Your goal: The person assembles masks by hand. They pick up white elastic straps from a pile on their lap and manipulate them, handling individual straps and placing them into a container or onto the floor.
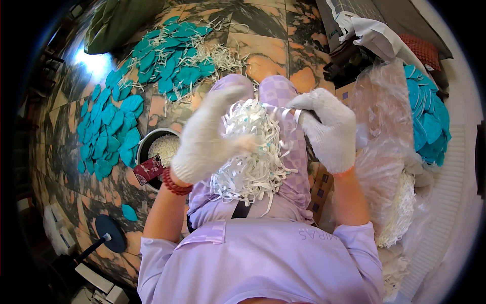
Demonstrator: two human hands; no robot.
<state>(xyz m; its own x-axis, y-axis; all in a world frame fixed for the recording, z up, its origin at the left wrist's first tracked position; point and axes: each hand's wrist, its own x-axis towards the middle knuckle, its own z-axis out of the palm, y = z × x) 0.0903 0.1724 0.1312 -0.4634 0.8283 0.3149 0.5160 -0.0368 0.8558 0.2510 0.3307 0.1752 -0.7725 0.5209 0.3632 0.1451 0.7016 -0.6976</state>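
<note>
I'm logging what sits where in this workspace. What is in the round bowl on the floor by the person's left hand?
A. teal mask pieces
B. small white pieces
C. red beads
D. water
B: the round bowl beside the left hand holds a heap of small white pieces; the teal pieces lie on the floor around it.

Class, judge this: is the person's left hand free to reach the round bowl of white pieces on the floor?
Probably not at once: the left hand is busy in the bundle of white straps. The bowl lies close, nothing blocking.
</note>
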